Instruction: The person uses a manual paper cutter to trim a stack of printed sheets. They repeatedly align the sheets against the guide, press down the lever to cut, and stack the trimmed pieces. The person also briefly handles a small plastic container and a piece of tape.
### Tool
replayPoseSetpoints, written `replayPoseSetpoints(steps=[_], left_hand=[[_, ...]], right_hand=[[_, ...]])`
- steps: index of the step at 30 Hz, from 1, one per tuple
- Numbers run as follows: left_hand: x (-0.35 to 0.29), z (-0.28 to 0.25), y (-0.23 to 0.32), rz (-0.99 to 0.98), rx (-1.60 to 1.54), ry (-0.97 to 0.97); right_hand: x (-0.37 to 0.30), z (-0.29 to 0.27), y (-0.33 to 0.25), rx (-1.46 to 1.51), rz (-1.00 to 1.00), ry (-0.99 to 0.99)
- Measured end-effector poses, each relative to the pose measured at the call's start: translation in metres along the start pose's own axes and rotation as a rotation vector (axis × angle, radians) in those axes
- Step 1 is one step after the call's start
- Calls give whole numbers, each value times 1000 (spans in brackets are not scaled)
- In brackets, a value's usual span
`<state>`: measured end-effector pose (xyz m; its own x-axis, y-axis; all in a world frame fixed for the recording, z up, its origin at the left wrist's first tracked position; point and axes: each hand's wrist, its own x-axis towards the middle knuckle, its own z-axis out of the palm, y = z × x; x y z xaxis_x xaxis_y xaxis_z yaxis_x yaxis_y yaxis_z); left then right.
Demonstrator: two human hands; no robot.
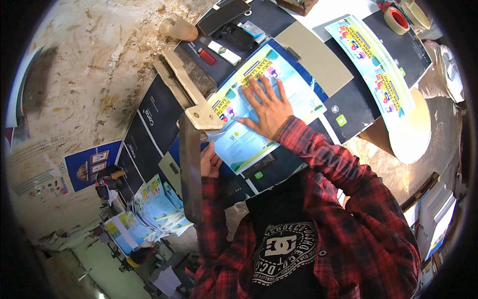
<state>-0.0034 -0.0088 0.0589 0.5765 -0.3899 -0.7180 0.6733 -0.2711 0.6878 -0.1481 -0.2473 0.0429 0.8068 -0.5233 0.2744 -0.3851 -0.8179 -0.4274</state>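
Colourful printed sheets (236, 144), yellow and light blue, lie at a slant on the dark covered tabletop. My right hand (269, 109) presses flat on them with its fingers spread. At their near left corner my left hand (210, 162) has its fingers curled round the edge, partly hidden behind a brown bar. That bar (190, 169) belongs to a beige metal device (191, 97), perhaps a heavy stapler. The sheets' left edge lies under the device's jaw.
Further printed sheets (371, 70) hang over the right edge. Beyond the device are a cup (178, 27), red lighter (206, 56), phone (223, 15) and grey-beige board (313, 57). Tape (397, 21) lies far right. Printed stacks (157, 207) stand lower left, beside the stained wall (94, 65).
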Motion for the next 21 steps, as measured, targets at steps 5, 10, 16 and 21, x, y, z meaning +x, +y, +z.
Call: replayPoseSetpoints(steps=[5,10,16,21], left_hand=[[1,34,0,14,-25,54],[-2,27,-1,-22,-39,80],[-7,22,1,-22,-40,74],[15,13,-9,-10,-74,-21]], right_hand=[[2,-14,27,-59,30,-16],[2,-6,13,-79,11,-7],[3,6,-13,17,-48,-21],[7,0,6,-5,-54,-6]])
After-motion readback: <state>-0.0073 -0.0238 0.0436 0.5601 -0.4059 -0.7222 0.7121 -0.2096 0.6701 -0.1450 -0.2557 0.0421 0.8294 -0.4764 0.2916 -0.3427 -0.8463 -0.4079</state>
